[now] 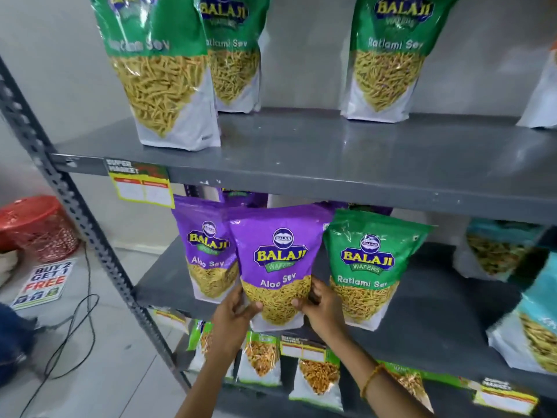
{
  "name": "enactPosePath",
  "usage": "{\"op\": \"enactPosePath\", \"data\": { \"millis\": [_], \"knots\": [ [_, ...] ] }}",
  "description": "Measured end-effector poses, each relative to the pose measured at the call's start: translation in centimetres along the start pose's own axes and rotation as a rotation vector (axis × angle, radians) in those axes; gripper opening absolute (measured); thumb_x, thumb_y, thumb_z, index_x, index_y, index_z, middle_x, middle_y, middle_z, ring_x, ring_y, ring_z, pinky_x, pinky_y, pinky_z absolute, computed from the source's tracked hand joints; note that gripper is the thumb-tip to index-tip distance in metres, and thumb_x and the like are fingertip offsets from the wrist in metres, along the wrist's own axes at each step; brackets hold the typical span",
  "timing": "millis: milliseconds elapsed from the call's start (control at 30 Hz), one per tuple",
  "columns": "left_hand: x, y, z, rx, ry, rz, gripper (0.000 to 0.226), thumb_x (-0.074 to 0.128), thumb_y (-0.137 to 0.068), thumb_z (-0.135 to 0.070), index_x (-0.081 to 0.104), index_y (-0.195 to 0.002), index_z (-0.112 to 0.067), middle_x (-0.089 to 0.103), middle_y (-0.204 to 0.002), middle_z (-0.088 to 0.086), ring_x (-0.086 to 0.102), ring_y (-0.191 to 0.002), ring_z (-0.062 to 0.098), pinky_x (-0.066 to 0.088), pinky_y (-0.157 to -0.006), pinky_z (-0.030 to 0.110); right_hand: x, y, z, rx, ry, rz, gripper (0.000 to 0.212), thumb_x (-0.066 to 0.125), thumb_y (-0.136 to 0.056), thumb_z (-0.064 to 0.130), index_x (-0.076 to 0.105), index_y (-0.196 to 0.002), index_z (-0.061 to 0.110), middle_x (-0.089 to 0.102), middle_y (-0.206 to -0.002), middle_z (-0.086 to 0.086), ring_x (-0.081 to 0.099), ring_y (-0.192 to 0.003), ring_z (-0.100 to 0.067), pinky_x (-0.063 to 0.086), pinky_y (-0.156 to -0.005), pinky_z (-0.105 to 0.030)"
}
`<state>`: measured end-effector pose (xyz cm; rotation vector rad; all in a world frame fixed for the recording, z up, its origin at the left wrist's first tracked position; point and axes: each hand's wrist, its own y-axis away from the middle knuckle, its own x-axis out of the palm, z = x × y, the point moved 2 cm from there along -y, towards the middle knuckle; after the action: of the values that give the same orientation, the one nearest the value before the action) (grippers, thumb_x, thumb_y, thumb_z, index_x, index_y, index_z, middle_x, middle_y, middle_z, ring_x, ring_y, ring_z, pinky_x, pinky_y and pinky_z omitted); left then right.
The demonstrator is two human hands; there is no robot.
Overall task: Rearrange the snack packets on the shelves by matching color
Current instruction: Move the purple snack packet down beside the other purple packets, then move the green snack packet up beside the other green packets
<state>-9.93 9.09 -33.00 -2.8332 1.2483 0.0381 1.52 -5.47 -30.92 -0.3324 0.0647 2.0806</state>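
On the upper shelf [301,152], open room lies between the left green packets [162,70] and the right green packet [388,61]. On the middle shelf [422,309], my purple packet [278,263] sits wedged between another purple packet [205,248] and a green packet [367,267]; right of it is clear.

Glossy plastic purple packet [278,263]; smooth grey metal shelf [331,146].

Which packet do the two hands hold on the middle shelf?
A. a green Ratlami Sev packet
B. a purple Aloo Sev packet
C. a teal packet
B: the left hand and right hand grip the lower corners of the purple Aloo Sev packet.
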Motion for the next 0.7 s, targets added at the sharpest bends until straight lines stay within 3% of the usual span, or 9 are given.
{"op": "enactPosePath", "data": {
  "millis": [67,200,333,400,467,533,600,700],
  "knots": [
    [0.3,-1.5,0.2,0.005,-0.005,-0.011,0.058,0.066,-0.074,0.002,0.049,-0.128,-0.012,0.064,-0.113,0.007,0.058,-0.105,0.019,0.051,-0.077,0.013,0.8,-1.5,-0.5,0.008,0.047,-0.020,0.040,0.075,-0.067,0.009,0.057,-0.083,0.040,0.073,-0.089,-0.011,0.068,-0.088,-0.028,0.055,-0.081,-0.049],
    [0.1,-3.3,1.2,0.015,-0.081,-0.010,0.045,0.071,-0.071,-0.019,0.056,-0.112,-0.030,0.049,-0.075,0.007,0.048,-0.072,0.017,0.039,-0.069,0.034,1.9,-3.4,-1.7,0.013,0.040,-0.018,0.040,0.074,-0.068,0.011,0.056,-0.091,0.038,0.072,-0.097,-0.004,0.067,-0.093,-0.018,0.054,-0.087,-0.048],
    [0.3,-4.1,1.9,-0.005,-0.083,-0.034,0.041,0.070,-0.068,-0.017,0.057,-0.107,-0.024,0.054,-0.063,-0.009,0.047,-0.066,0.019,0.041,-0.066,0.035,2.6,-4.3,-3.2,-0.007,0.025,-0.006,0.040,0.067,-0.059,0.043,0.055,-0.097,0.038,0.072,-0.105,-0.005,0.066,-0.099,-0.020,0.054,-0.086,-0.050],
    [0.6,-4.0,1.9,0.004,-0.092,-0.011,0.049,0.070,-0.072,-0.010,0.053,-0.116,-0.021,0.059,-0.071,-0.002,0.052,-0.071,0.016,0.045,-0.067,0.029,2.7,-4.4,-3.9,-0.016,0.039,-0.007,0.061,0.067,-0.054,0.062,0.054,-0.105,0.032,0.071,-0.107,-0.004,0.065,-0.101,-0.019,0.054,-0.086,-0.048],
    [0.6,-3.9,2.0,-0.003,-0.100,-0.012,0.056,0.069,-0.074,-0.006,0.048,-0.125,-0.018,0.063,-0.084,0.011,0.058,-0.079,0.012,0.049,-0.072,0.023,2.7,-4.3,-4.3,-0.028,0.049,-0.004,0.083,0.053,-0.048,0.082,0.052,-0.111,0.026,0.070,-0.108,-0.003,0.064,-0.101,-0.017,0.054,-0.086,-0.044],
    [0.8,-3.8,2.0,-0.011,-0.135,-0.016,0.061,0.070,-0.074,-0.014,0.045,-0.128,-0.025,0.068,-0.101,0.007,0.063,-0.095,0.020,0.052,-0.082,0.035,2.7,-4.4,-4.5,-0.021,0.050,0.004,0.091,0.047,-0.048,0.085,0.051,-0.114,0.024,0.069,-0.109,-0.003,0.064,-0.102,-0.017,0.055,-0.087,-0.043],
    [0.8,-3.5,1.8,-0.015,-0.145,-0.012,0.063,0.068,-0.075,-0.015,0.041,-0.131,-0.027,0.064,-0.120,0.006,0.059,-0.111,0.023,0.051,-0.092,0.045,2.6,-4.2,-4.2,-0.001,0.063,0.028,0.087,0.054,-0.053,0.079,0.048,-0.120,0.023,0.068,-0.113,-0.003,0.063,-0.105,-0.017,0.054,-0.089,-0.044],
    [1.1,-3.0,1.4,0.001,-0.168,-0.031,0.070,0.068,-0.075,-0.020,0.035,-0.136,-0.028,0.058,-0.132,0.002,0.055,-0.119,0.021,0.050,-0.095,0.049,2.3,-3.2,-3.6,-0.019,0.096,0.058,0.061,0.067,-0.074,0.041,0.042,-0.127,0.023,0.064,-0.119,-0.002,0.059,-0.110,-0.015,0.052,-0.094,-0.043]
  ]
}}
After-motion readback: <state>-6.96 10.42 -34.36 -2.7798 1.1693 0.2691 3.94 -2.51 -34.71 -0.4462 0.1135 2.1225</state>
